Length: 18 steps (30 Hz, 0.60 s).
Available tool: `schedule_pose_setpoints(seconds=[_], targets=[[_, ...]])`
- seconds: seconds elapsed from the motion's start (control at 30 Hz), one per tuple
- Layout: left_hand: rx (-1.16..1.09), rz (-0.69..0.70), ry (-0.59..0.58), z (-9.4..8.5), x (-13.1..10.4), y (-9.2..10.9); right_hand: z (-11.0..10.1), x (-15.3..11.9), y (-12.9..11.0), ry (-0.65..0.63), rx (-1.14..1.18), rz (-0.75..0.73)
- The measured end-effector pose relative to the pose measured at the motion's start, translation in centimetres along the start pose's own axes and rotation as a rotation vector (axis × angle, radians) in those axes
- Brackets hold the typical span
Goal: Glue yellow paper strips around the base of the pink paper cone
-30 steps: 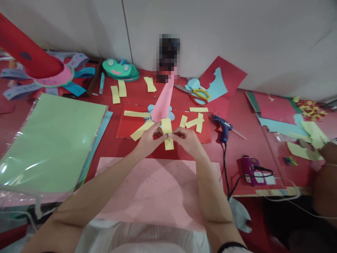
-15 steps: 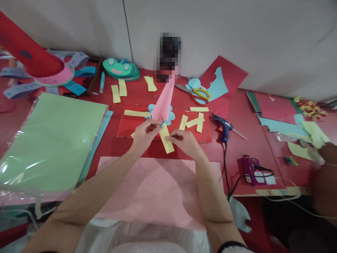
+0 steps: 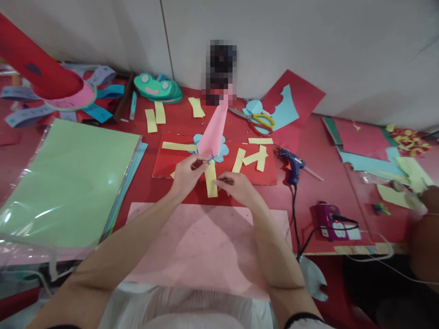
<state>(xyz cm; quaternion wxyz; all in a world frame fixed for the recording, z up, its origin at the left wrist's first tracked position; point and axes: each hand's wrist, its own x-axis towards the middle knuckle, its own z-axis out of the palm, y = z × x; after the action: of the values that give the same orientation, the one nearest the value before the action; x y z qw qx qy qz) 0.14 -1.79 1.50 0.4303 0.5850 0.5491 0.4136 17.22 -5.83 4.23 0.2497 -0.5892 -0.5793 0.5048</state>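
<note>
A pink paper cone (image 3: 214, 132) stands on a blue scalloped paper flower (image 3: 223, 150), over a red board (image 3: 166, 167). At the flower's near edge, my left hand (image 3: 188, 176) is closed, thumb and forefinger pinching the far end of a yellow paper strip (image 3: 211, 179); the fingertips partly hide that end. My right hand (image 3: 238, 186) is closed on the same strip's right edge, lower down. Another yellow strip (image 3: 176, 146) runs left from the flower. Several loose yellow strips (image 3: 254, 158) lie on the board's right part.
Right of the board lie a blue glue gun (image 3: 293, 167), its cord, and a purple box (image 3: 331, 221). Scissors (image 3: 262, 122) and paper scraps are behind. Green sheets in plastic (image 3: 75, 183) lie left, beside frog cutouts (image 3: 157, 89). Another person's hand (image 3: 428, 201) is far right.
The near end of the yellow strip has swung left, so it points more straight toward me. My right hand moved slightly left with it; my left hand stays at the flower's edge.
</note>
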Motion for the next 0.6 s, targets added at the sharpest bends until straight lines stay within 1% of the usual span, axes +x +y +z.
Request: schedule_pose_setpoints(seconds=[0.17, 0.3, 0.4, 0.47, 0.5, 0.6], targets=[[0.008, -0.001, -0.009, 0.0, 0.2, 0.1, 0.6, 0.3, 0.2, 0.133, 0.001, -0.024], [-0.008, 0.010, -0.014, -0.2, 0.5, -0.1, 0.6, 0.7, 0.4, 0.130, 0.024, 0.036], [-0.006, 0.029, -0.006, -0.4, 0.7, -0.4, 0.7, 1.0, 0.7, 0.108, 0.037, 0.041], [0.033, 0.041, 0.003, -0.4, 0.9, -0.5, 0.9, 1.1, 1.0, 0.113, 0.034, 0.042], [0.064, 0.049, 0.008, -0.4, 1.0, -0.5, 1.0, 1.2, 1.1, 0.131, 0.025, 0.041], [0.160, 0.079, 0.023, -0.3, 1.3, -0.5, 1.5, 1.5, 1.5, 0.238, -0.052, 0.017]])
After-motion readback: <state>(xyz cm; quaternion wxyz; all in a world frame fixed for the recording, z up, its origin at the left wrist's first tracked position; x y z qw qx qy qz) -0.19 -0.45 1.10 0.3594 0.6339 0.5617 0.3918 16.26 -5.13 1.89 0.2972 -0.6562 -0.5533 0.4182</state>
